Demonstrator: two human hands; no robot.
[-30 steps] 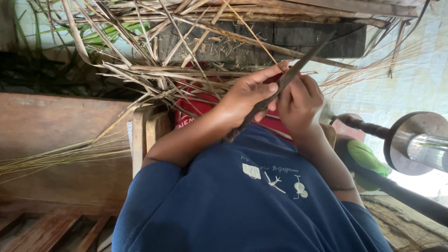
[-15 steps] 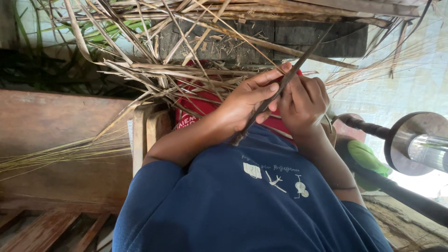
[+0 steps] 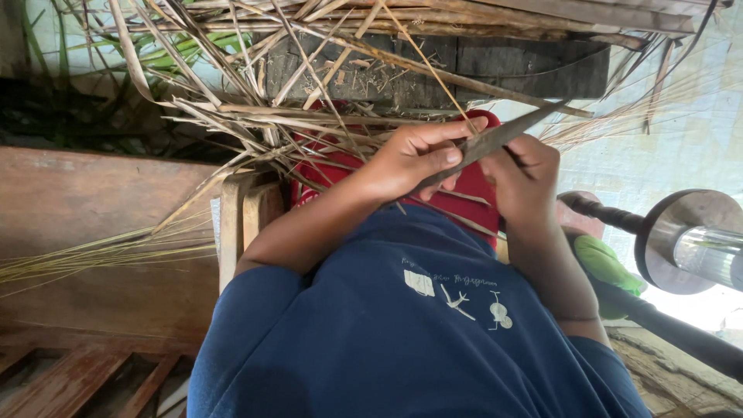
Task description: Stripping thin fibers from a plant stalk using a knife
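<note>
Head view: left hand (image 3: 410,159) and right hand (image 3: 528,174), fingers closed, grip a long flat dark strip (image 3: 495,139) above red cloth (image 3: 464,190), beside dry pale reed stalks (image 3: 255,116).

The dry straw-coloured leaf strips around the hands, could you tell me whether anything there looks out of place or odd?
The dry straw-coloured leaf strips lie in a loose, crisscrossed tangle over the dark wooden block. Both the left hand and right hand hold one flat dark strip. Nothing looks damaged or spilled.
</note>
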